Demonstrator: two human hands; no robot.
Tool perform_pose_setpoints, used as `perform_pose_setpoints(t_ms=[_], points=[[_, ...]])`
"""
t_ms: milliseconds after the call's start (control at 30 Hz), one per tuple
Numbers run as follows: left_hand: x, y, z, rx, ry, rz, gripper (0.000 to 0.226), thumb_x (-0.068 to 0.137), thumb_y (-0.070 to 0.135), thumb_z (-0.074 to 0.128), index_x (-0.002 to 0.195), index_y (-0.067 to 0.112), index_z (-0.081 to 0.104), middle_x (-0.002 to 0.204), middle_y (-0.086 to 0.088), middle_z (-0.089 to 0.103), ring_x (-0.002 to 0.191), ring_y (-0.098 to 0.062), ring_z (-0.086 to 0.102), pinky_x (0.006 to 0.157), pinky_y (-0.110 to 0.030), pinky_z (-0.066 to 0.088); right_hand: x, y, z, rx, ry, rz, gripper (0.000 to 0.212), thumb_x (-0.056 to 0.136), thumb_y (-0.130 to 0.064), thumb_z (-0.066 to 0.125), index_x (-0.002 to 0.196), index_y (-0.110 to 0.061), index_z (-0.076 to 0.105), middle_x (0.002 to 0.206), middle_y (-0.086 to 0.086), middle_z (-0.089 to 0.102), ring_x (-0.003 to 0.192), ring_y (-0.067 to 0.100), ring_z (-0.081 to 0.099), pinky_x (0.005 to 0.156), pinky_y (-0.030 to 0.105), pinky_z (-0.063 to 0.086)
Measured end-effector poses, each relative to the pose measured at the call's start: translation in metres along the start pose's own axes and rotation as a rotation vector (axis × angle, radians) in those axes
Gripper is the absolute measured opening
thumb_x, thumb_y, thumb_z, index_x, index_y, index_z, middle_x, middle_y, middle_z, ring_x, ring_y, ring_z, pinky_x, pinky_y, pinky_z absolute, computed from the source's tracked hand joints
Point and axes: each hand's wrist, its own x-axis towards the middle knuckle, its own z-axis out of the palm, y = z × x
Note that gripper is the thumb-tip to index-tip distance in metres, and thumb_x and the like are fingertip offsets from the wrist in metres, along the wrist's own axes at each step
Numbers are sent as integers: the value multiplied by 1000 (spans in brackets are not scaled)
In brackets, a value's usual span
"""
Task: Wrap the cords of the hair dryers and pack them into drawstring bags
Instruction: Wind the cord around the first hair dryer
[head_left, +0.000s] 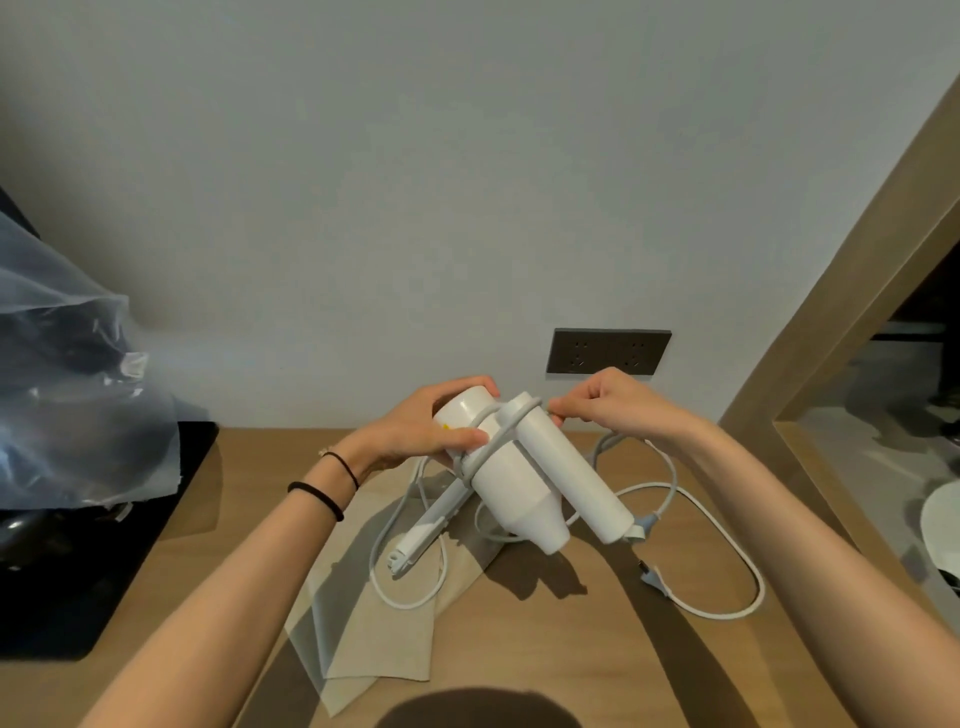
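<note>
Looks like hotel rm: wood desk (571, 654), dark dbl wall socket (608, 351), wood-framed mirror (852, 322).

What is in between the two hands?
The white hair dryer, with its cord looped round it, is between the left hand and the right hand. The head view shows it.

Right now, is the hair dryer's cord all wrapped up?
Not yet. A couple of loops circle the hair dryer, the right hand pinches the cord, but most of it lies loose on the table, plug free.
</note>
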Motion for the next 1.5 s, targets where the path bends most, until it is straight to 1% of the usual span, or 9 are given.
perform_pose_setpoints(t_ms=[100, 233, 333, 667, 833, 1000, 1167, 1300, 1500], points=[[1, 0, 5, 77, 22, 20, 40, 80, 10, 74, 112, 26, 57, 107, 3, 54, 91, -14, 58, 61, -24, 55, -3, -4, 0, -65, -17, -61, 28, 92, -31, 59, 70, -26, 76, 68, 14, 57, 69, 25, 50, 76, 28, 42], [2, -6, 9, 140, 81, 52, 40, 77, 10, 76, 110, 25, 58, 100, 7, 57, 90, -11, 57, 65, -23, 54, -8, -13, 1, -196, 16, -92, 30, 94, -29, 55, 73, -25, 75, 48, -2, 33, 44, 7, 27, 50, 22, 25], [2, -12, 12, 156, 129, 81, 39, 76, 12, 78, 108, 24, 58, 100, 7, 57, 92, -13, 56, 69, -22, 54, -11, -17, 3, -276, 89, -114, 29, 95, -25, 53, 79, -18, 76, 41, -8, 31, 37, 9, 26, 42, 19, 22], [-1, -17, 24, 10, 361, 91, 42, 75, 10, 78, 109, 23, 56, 106, -2, 54, 88, -13, 55, 56, -29, 57, -16, -24, 12, -353, 295, -163, 32, 95, -26, 47, 73, -20, 70, 50, 4, 50, 45, 13, 36, 48, 26, 30], [0, -17, 21, 40, 458, 115, 43, 72, 15, 81, 105, 27, 57, 99, 12, 56, 88, -11, 56, 67, -44, 60, -15, -21, 17, -385, 297, -161, 34, 96, -29, 43, 81, -21, 72, 79, 7, 70, 66, 21, 57, 67, 41, 50], [1, -13, 21, 257, 531, 197, 42, 57, 48, 72, 94, 43, 53, 97, 19, 57, 93, -9, 53, 79, -31, 49, -17, -19, 25, -478, 291, -220, 36, 100, -24, 36, 94, -13, 69, 86, 7, 68, 78, 21, 59, 71, 38, 51], [1, -16, 21, 348, 613, 214, 43, 61, 44, 73, 98, 40, 52, 99, 16, 57, 96, -12, 49, 78, -29, 44, -17, -12, 37, -421, 258, -238, 34, 102, -27, 33, 100, -12, 64, 85, 6, 65, 79, 21, 59, 72, 37, 47], [5, -14, 25, 86, 717, 141, 41, 71, 23, 80, 103, 28, 55, 99, 18, 56, 94, -12, 56, 78, -42, 57, -21, -15, 55, -230, 263, -282, 30, 103, -30, 31, 101, -14, 56, 80, 4, 59, 72, 16, 54, 63, 30, 42], [12, -1, 40, -296, 791, 12, 41, 76, 13, 77, 108, 25, 54, 104, -4, 55, 87, -26, 62, 55, -35, 59, -15, -7, 69, -203, 291, -306, 30, 103, -28, 27, 92, -13, 51, 77, 10, 57, 69, 25, 52, 61, 36, 41]])
